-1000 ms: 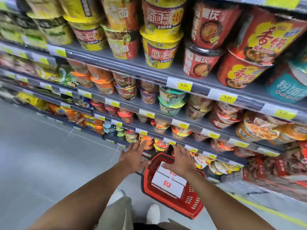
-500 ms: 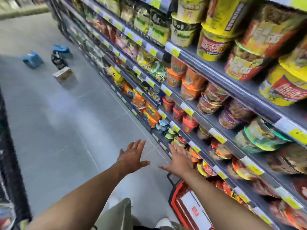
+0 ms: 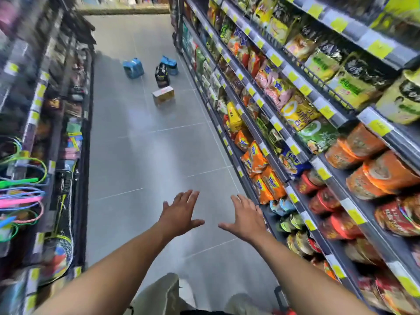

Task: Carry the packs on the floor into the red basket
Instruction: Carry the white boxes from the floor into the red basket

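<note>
Since the frame half a second back, view has swung further left and up the aisle: red basket (image 3: 283, 311) now only a sliver at the bottom edge beside the person's right leg, and the packs have come nearer the centre of view.

Left hand (image 3: 179, 213) and right hand (image 3: 246, 218) both held out ahead, palms down, fingers spread and released, nothing grasped. Hands apart from each other, above bare grey floor (image 3: 147, 155).

Packs stand far up the aisle, well apart from the hands: one blue pack (image 3: 133, 68) to the left; a second blue pack (image 3: 169, 64) near the right-hand shelving; a black pack (image 3: 162, 76) just in front of that one, touching or nearly so, cannot tell; a yellow-and-white carton (image 3: 163, 94) nearest, tilted relative to the tile lines.

Right: shelving (image 3: 318, 123) of instant noodle bags and cups with yellow price tags. Left: rack (image 3: 56, 133) with coloured rackets, blurred.
</note>
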### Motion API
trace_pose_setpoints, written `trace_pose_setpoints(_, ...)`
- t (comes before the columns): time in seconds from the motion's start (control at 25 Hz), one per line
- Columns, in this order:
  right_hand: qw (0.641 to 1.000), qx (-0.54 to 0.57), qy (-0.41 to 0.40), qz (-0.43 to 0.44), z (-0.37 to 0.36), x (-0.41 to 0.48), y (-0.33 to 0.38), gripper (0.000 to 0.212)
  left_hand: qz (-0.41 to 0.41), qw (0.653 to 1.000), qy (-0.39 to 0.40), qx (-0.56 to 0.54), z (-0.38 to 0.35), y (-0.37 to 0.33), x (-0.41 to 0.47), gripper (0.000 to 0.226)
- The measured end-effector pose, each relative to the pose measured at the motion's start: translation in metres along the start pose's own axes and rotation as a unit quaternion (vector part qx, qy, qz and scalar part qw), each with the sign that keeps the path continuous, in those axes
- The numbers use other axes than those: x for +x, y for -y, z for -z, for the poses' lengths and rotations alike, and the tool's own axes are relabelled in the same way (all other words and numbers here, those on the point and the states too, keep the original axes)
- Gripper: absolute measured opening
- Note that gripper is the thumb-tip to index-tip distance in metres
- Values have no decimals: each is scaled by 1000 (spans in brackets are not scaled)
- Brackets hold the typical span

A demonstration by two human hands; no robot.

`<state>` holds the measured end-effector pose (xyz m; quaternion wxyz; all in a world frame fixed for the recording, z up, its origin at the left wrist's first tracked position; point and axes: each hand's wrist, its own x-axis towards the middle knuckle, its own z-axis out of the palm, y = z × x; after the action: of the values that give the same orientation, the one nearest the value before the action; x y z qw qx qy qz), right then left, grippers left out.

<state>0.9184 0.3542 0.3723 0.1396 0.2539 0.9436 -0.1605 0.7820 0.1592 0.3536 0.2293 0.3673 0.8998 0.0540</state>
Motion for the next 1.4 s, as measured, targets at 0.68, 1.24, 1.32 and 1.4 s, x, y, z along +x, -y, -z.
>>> trace_pose_setpoints(0.68, 995, 3, 29, 94, 62, 316, 100, 99, 128, 991, -12, -30, 123, 156, 201, 101)
trace_pose_setpoints(1.24, 982, -53, 53, 176, 141, 627, 227, 91, 231, 970, -39, -71, 255, 324, 400, 103)
trace_pose_setpoints(1.32, 982, -63, 52, 172, 150, 666, 249, 91, 226, 970, -44, -80, 274, 353, 432, 104)
trace_pose_setpoints(1.4, 984, -64, 47, 160, 163, 707, 272, 92, 212, 973, -43, -79, 299, 384, 467, 103)
